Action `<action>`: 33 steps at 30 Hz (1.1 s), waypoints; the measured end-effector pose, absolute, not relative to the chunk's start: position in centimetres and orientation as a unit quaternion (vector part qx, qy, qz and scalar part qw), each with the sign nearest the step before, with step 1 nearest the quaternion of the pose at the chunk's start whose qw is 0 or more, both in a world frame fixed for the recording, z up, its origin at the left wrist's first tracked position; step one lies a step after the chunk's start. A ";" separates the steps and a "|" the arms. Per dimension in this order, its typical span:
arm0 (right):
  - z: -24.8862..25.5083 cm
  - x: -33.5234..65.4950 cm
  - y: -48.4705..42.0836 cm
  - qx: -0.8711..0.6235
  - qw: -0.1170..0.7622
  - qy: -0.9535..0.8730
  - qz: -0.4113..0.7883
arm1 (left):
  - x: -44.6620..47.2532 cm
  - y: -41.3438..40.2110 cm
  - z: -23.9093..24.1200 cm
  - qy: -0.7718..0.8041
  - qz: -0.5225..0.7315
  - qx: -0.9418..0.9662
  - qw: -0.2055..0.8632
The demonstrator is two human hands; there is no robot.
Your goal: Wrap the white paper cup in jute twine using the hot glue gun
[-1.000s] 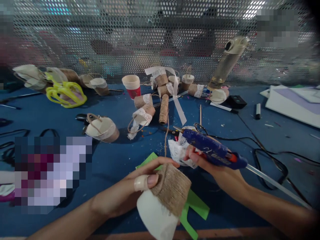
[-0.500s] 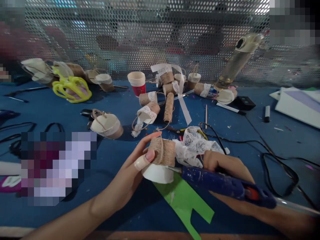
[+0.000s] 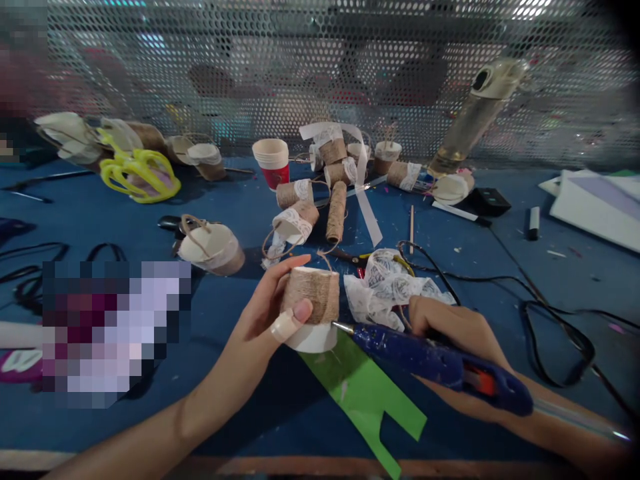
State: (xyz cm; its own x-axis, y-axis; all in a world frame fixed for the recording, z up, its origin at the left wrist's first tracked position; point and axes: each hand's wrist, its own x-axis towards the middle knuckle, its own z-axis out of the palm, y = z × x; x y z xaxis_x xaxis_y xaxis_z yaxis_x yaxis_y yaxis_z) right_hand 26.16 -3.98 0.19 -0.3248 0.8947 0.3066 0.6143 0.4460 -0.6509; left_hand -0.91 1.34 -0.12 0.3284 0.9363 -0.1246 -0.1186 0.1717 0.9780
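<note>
My left hand (image 3: 273, 307) grips a paper cup (image 3: 313, 338) wound with brown twine (image 3: 307, 293); a white band stays bare at its lower end. A plaster-like strip wraps the thumb, which presses on the twine. In my right hand (image 3: 455, 327) is a blue glue gun (image 3: 415, 355) with a clear glue stick at its rear. Its metal tip meets the cup where twine and bare white join, at the right side. Behind my right hand lies crumpled white lace (image 3: 390, 283). Under the cup is a green cut-out sheet (image 3: 370, 387).
Several twine-and-lace cups lie at the back, near a stack of red and white cups (image 3: 273, 163) and a twine spool (image 3: 336, 212). A finished-looking cup (image 3: 215, 250) is left of centre. Black cables (image 3: 555, 313) run along the right. A bottle (image 3: 465, 120) leans against the perforated metal screen (image 3: 310, 67).
The cup has turned more upright in my left hand, showing its far rim, and has shifted slightly left. The glue gun's tip has moved slightly up and left with it.
</note>
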 end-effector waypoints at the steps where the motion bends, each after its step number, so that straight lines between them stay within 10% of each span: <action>1: 0.0 26.1 -3.9 -0.471 0.337 -0.787 0.213 | -0.9 1.3 -0.1 0.412 0.406 0.503 0.642; 33: 0.2 25.1 -4.4 -0.520 0.316 -0.779 0.153 | -0.6 0.9 0.1 0.442 0.427 0.468 0.635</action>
